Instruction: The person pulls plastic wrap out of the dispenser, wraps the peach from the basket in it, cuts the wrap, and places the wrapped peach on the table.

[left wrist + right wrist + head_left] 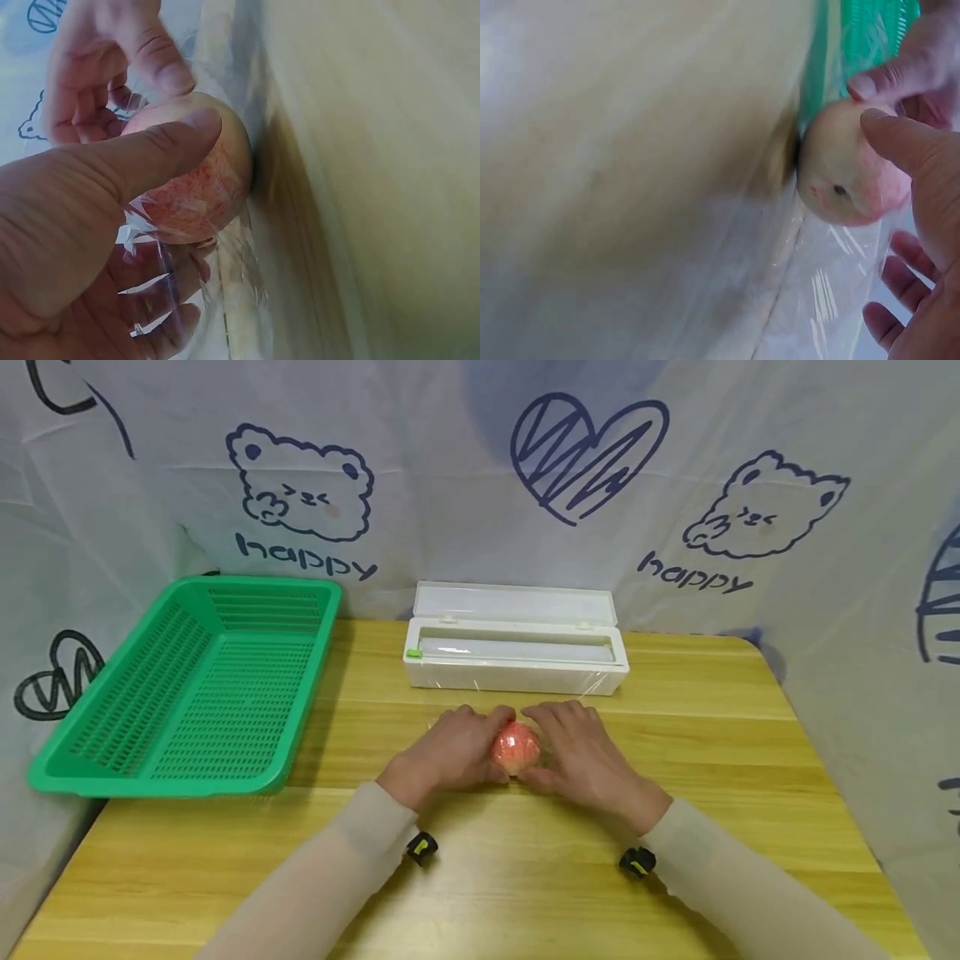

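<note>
A pinkish-red and cream peach [515, 748] rests on the table between both hands, with clear plastic wrap [247, 292] around and under it. My left hand [457, 747] holds the peach from the left. In the left wrist view its thumb [176, 139] lies across the fruit, and its fingers show below through the wrap. On the right side, my right hand [585, 760] touches the fruit with its thumb [892, 135]. Its other fingers [904, 285] are spread apart and loosely bent beside the wrap. The peach's stem hollow shows in the right wrist view.
Behind the hands stands a white plastic-wrap dispenser [517, 678] with its lid raised and a small green slider at its left end. A green slotted basket [281, 760] sits at the left of the wooden table [735, 793]. Cloth with drawings [465, 510] hangs behind.
</note>
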A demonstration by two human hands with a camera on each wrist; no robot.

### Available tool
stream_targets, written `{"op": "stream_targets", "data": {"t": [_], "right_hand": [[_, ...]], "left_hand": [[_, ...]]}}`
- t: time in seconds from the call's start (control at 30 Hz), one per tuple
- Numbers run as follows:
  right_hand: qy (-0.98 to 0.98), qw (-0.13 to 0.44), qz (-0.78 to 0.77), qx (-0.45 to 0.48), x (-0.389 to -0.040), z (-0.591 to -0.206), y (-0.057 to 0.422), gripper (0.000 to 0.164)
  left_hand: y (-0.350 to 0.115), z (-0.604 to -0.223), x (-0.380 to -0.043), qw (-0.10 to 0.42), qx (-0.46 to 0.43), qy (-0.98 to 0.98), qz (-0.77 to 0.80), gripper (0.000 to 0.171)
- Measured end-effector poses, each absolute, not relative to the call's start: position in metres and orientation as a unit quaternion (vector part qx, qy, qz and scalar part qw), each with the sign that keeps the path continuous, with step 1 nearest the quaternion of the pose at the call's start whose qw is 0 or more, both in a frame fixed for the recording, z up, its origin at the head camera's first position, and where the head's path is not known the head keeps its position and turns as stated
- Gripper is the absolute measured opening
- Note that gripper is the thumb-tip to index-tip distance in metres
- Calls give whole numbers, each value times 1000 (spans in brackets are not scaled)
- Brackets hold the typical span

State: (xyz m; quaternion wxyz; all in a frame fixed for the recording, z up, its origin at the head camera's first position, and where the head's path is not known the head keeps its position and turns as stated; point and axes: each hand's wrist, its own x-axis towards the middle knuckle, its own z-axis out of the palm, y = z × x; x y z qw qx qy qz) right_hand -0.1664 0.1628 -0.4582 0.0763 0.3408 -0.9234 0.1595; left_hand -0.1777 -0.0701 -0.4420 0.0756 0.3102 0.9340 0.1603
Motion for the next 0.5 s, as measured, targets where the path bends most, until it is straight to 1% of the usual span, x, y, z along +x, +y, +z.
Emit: {"op": "stream_targets", "data": {"t": [0.1,0.2,0.3,0.5], "right_hand": [[-914,99,157,362,-166,-462,160,76],[-912,113,147,365,-168,-465,157,73],[-916,110,148,356,-172,-464,156,71],[-921,87,140,353,-179,-457,155,68]], "left_hand": [[-72,-440,-180,82,308,933,168,76],[-73,-438,-183,73,304,934,175,73],[-73,-437,-185,68,293,937,178,73],[-73,-436,-187,81,276,940,184,79]]}}
